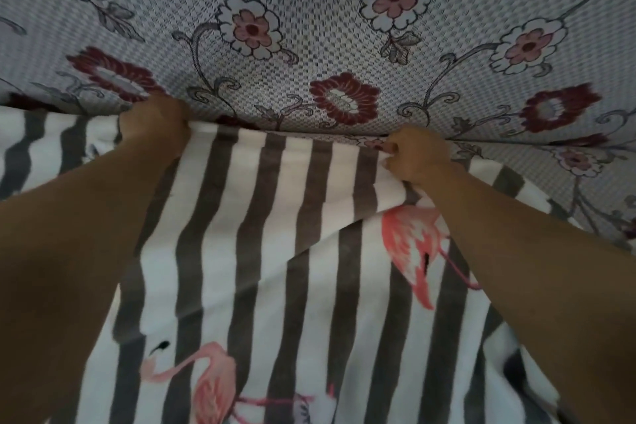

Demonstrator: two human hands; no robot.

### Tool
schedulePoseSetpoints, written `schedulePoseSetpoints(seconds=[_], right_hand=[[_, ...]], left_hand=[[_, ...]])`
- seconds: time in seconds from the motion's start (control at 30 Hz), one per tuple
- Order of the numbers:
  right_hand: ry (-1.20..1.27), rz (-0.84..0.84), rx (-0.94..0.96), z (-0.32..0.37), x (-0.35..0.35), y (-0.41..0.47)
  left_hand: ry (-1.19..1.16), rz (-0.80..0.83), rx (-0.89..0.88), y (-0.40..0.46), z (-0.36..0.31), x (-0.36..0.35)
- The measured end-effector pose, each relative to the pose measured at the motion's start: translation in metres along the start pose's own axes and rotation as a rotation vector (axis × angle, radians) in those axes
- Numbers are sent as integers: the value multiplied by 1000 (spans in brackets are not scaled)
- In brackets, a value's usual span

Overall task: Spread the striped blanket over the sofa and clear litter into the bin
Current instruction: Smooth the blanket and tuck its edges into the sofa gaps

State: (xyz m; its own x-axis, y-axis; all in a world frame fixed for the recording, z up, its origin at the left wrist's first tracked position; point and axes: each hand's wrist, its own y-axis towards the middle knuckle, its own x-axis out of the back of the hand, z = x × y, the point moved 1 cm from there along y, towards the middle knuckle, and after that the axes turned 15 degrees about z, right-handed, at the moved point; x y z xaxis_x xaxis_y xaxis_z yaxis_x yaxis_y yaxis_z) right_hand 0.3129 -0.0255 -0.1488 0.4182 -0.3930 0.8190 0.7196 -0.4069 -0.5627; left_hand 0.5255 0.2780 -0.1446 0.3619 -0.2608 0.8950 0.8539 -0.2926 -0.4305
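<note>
The striped blanket [275, 268], white with grey stripes and pink flamingos, lies over the sofa seat and fills the lower half of the view. My left hand [155, 124] grips its top edge at the crease under the sofa back. My right hand [418, 157] pinches the same edge further right, where the cloth bunches into a fold. The sofa back [309, 27] is covered in a grey checked fabric with white, pink and dark red flowers. No litter or bin is in view.
To the right of my right hand a strip of the flowered sofa seat [568, 175] shows beyond the blanket's edge. Both my forearms cross the blanket from the lower corners.
</note>
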Motion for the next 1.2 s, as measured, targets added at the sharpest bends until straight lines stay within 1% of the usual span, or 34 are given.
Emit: schedulePoseSetpoints(seconds=[0.03, 0.07, 0.1, 0.13, 0.17, 0.2, 0.27, 0.3, 0.33, 0.37, 0.43, 0.47, 0.5, 0.57, 0.63, 0.7, 0.77, 0.83, 0.9, 0.93, 0.97, 1.0, 1.07, 1.1, 1.13, 1.2], right_hand=[[12, -67, -49, 2, 6, 1], [48, -176, -100, 4, 15, 3], [102, -298, -132, 6, 22, 5], [155, -392, -137, 9, 27, 8], [201, -427, -126, 13, 28, 11], [247, -411, -117, 18, 24, 13], [322, -317, -107, 23, 10, 13], [325, -275, -92, 26, 1, 12], [289, -244, -70, 28, -7, 12], [216, -230, -47, 30, -13, 12], [36, -242, -10, 36, -23, 10], [-18, -248, 8, 37, -26, 10], [-50, -242, 26, 38, -30, 9], [-97, -209, 28, 36, -38, 11], [-144, -191, 2, 34, -42, 16], [-166, -171, -16, 35, -43, 21], [-166, -139, -33, 37, -45, 23], [-176, -65, -75, 44, -42, 22], [-191, 5, -141, 58, -32, 17], [-209, -10, -147, 69, -26, 14], [-234, -59, -109, 83, -21, 12], [-239, -116, -23, 100, -17, 9], [-172, -161, 240, 139, -18, 5], [-138, -143, 354, 158, -21, 5], [-124, -111, 429, 178, -26, 7], [-113, -60, 465, 206, -37, 13]], left_hand=[[-57, -110, -18, -1, -2, 5], [-153, -218, -27, -1, -6, 11], [-268, -293, -29, 2, -10, 15], [-368, -307, -32, 3, -15, 15], [-421, -256, -45, 5, -20, 10], [-435, -162, -66, 4, -25, 2], [-449, 24, -98, 0, -31, -19], [-458, 56, -102, -1, -31, -26], [-463, 42, -107, 0, -28, -31], [-449, -10, -117, 0, -23, -33], [-374, -176, -105, 0, -8, -32], [-323, -237, -69, 2, 2, -32], [-263, -250, -7, 4, 13, -33], [-181, -169, 138, 9, 34, -39], [-156, -10, 244, 16, 50, -46], [-197, 157, 242, 22, 57, -52], [-250, 217, 211, 29, 62, -55], [-267, 177, 181, 30, 72, -49], [-295, 52, 167, 26, 84, -39], [-328, -16, 188, 23, 89, -35], [-350, -61, 212, 20, 96, -31], [-352, -75, 225, 19, 100, -28], [-326, -62, 207, 18, 108, -24], [-311, -43, 194, 20, 110, -23], [-300, -25, 195, 22, 114, -20], [-287, -7, 206, 26, 122, -19]])
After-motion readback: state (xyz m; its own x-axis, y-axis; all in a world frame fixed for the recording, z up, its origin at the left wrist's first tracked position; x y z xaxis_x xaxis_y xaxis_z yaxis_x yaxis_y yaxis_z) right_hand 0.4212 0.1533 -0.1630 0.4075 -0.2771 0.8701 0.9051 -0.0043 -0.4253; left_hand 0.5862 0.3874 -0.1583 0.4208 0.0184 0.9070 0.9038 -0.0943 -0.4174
